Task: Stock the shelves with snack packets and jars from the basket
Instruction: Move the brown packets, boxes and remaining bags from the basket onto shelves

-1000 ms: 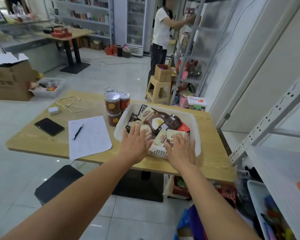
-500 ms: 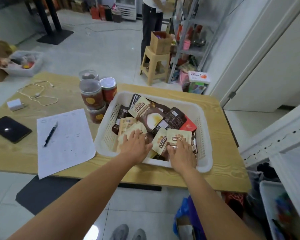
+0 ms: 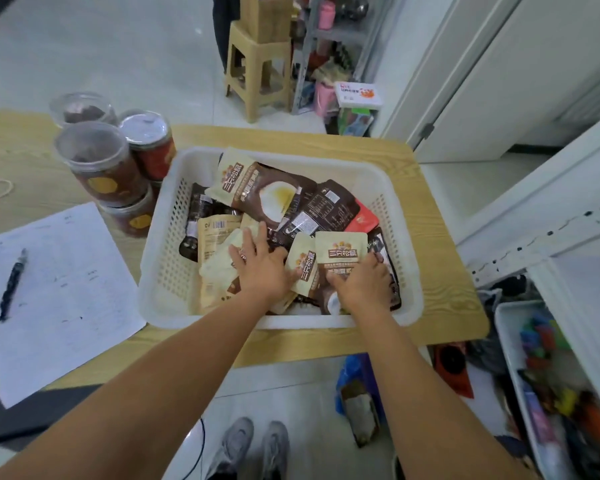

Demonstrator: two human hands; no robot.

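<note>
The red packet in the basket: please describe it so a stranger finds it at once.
On the wooden table stands a white basket of snack packets. Near its right wall, a red packet peeks from under a dark brown packet. Its neighbours are all brown or beige.

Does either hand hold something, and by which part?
Right hand grips a cream-and-brown snack packet by its lower part; left hand rests on pale packets.
</note>
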